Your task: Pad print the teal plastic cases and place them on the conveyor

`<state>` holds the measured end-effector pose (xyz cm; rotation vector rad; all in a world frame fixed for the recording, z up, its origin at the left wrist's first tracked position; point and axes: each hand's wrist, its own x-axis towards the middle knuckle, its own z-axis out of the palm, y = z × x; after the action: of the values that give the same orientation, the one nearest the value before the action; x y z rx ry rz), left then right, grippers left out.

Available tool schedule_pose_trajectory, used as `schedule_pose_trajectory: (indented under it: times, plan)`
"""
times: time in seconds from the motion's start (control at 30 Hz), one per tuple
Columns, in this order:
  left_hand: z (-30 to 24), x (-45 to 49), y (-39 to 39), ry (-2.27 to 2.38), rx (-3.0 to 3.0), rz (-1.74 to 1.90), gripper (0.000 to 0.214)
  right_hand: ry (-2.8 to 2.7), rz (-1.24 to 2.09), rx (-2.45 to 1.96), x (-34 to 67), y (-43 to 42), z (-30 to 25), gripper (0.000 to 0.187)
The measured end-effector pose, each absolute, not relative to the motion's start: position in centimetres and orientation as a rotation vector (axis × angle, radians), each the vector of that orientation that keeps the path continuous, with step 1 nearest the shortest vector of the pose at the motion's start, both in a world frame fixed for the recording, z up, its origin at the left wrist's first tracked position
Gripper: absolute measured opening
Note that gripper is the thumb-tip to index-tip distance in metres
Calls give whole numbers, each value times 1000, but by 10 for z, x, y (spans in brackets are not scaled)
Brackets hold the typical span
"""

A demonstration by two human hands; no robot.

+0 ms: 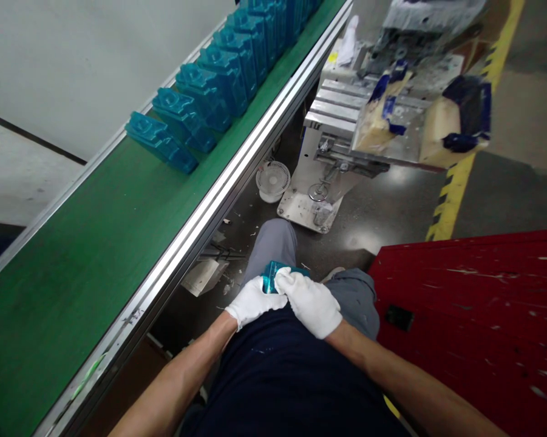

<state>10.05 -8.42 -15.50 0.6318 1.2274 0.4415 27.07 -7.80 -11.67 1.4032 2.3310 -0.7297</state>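
Both hands are in white gloves and meet at a translucent blue part (273, 270), held low in front of the person's body, just above the grey trousers (273, 240). The left hand (258, 300) has its grip closed around the near left end of the part, while the right hand (310, 301) curls over its top — I cannot tell whether that grip is shut on the part or only resting against it, as the glove hides the contact. To the left runs a green conveyor belt (95, 243), where a row of similar blue parts (214, 94) stands close together, tilted, toward the far end. Ahead, a white fan (273, 179) sits on the floor beside a machine (332, 118) — a red surface (459, 291) lies to the right
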Motion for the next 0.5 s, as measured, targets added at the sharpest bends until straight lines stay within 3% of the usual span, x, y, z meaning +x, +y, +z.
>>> schedule_pose_trajectory:
  times: [0.5]
  plan:
    - [-156, 99, -82, 1203, 590, 442, 61, 2314, -736, 1509, 267, -73, -115, 40]
